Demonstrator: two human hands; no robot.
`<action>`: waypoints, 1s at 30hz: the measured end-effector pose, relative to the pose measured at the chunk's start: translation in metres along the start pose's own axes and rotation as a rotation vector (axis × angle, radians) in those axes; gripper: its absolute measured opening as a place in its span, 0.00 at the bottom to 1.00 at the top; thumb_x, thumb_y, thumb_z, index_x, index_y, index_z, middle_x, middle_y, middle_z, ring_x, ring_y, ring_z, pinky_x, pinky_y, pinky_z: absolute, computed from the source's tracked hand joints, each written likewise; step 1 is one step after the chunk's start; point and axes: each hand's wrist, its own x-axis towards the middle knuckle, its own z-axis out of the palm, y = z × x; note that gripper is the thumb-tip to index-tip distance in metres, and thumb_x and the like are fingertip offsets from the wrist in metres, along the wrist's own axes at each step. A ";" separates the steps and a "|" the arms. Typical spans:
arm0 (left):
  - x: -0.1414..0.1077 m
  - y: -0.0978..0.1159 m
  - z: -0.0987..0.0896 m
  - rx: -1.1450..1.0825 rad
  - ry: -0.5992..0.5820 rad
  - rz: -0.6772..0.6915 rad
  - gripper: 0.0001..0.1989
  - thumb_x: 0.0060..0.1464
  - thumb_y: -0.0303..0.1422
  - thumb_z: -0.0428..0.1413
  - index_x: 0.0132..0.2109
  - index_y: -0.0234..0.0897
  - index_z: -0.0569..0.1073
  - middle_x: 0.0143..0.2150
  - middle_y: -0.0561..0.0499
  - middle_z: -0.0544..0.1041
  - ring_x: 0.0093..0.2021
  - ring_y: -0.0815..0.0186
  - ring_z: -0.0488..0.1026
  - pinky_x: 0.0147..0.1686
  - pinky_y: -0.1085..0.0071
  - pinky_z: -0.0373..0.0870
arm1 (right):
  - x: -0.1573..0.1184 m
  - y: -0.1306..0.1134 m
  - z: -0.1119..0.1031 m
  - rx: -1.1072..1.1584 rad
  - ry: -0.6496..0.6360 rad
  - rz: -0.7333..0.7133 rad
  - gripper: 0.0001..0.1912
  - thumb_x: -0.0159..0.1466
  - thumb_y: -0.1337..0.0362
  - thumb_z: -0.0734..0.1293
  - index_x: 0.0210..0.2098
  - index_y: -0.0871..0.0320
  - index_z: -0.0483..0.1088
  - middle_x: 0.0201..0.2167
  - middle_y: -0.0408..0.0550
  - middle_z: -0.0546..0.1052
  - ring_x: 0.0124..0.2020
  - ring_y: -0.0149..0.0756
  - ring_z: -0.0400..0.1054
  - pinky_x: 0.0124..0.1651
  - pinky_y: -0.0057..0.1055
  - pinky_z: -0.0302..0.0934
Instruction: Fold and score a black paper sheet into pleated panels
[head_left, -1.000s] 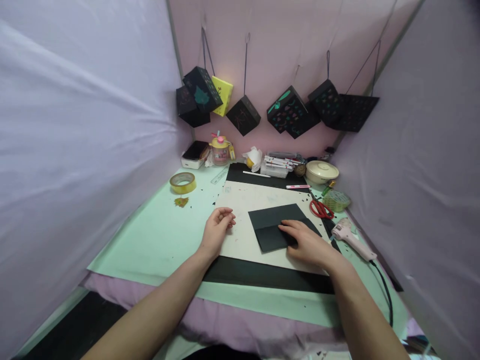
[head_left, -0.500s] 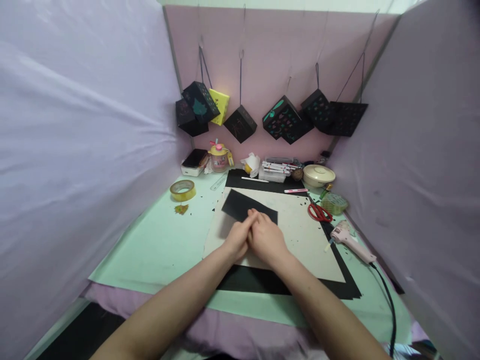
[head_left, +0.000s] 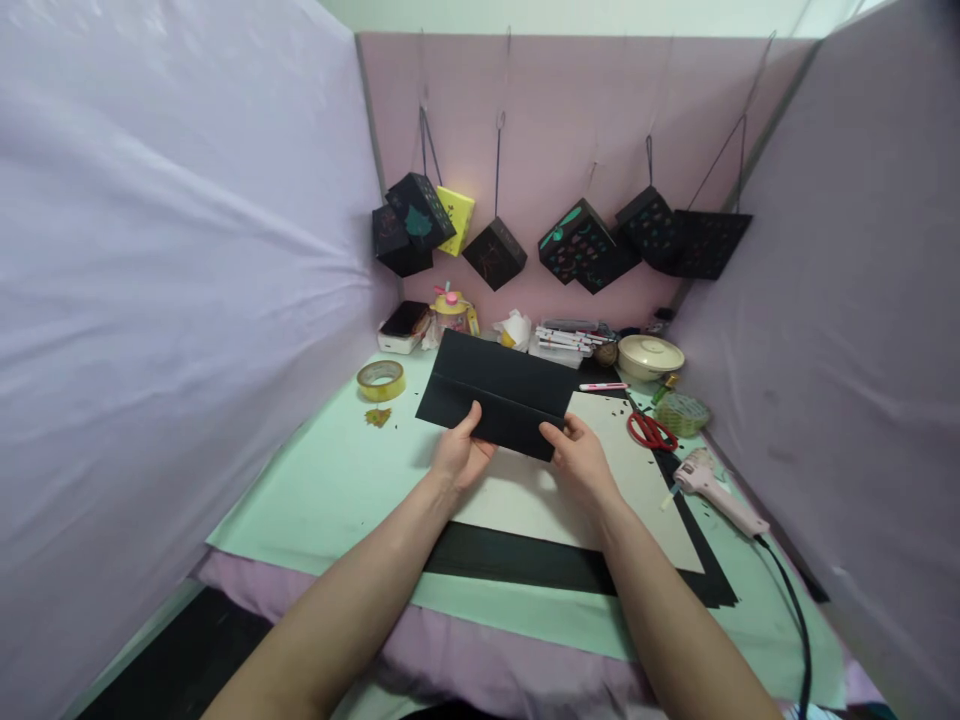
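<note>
A sheet of black card (head_left: 504, 385) is held up, tilted, over the table, with a crease running lengthwise across it. My left hand (head_left: 463, 452) grips its lower edge left of the middle, thumb on the front face. At the lower right corner, my right hand (head_left: 581, 455) pinches the card between thumb and fingers. Below both hands lies a cream sheet (head_left: 540, 508), on top of larger black sheets (head_left: 517, 560). The fingers behind the card are partly hidden.
Tape (head_left: 381, 380) and a dry leaf (head_left: 378, 416) lie left. On the right are red-handled scissors (head_left: 651, 430), a glue gun (head_left: 720, 492) with a trailing cord, and a lidded bowl (head_left: 651, 355). Pens (head_left: 570, 340) sit at the back. Decorated black boxes (head_left: 495, 253) hang above.
My hands, pressed together over the folded card before, have moved apart. The card is now unfolded and lifted off the cream sheet. The view has shifted slightly.
</note>
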 end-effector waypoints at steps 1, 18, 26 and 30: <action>-0.001 -0.001 0.000 0.019 -0.039 -0.029 0.16 0.54 0.34 0.62 0.48 0.32 0.75 0.51 0.43 0.78 0.55 0.55 0.72 0.55 0.60 0.72 | 0.000 0.002 0.001 0.068 -0.023 0.005 0.27 0.51 0.53 0.73 0.47 0.60 0.70 0.44 0.55 0.78 0.45 0.45 0.73 0.50 0.44 0.67; 0.008 0.013 -0.009 0.182 -0.049 0.211 0.14 0.45 0.31 0.66 0.40 0.36 0.74 0.39 0.50 0.80 0.39 0.66 0.78 0.46 0.68 0.74 | 0.014 -0.002 -0.025 0.138 0.167 -0.123 0.23 0.53 0.51 0.72 0.42 0.61 0.75 0.41 0.51 0.80 0.43 0.43 0.74 0.51 0.43 0.65; 0.020 0.022 -0.029 1.085 0.144 0.397 0.28 0.47 0.27 0.59 0.56 0.36 0.63 0.41 0.46 0.77 0.42 0.58 0.76 0.45 0.57 0.72 | 0.023 0.007 -0.041 -0.322 0.078 -0.018 0.22 0.53 0.54 0.70 0.42 0.62 0.73 0.36 0.51 0.80 0.37 0.42 0.73 0.41 0.37 0.67; 0.009 0.005 -0.025 1.713 -0.049 0.761 0.23 0.54 0.27 0.54 0.58 0.35 0.65 0.59 0.40 0.68 0.62 0.55 0.62 0.62 0.55 0.56 | 0.024 0.012 -0.041 -0.835 0.140 -0.006 0.22 0.55 0.60 0.68 0.48 0.62 0.68 0.39 0.56 0.78 0.39 0.45 0.73 0.42 0.37 0.64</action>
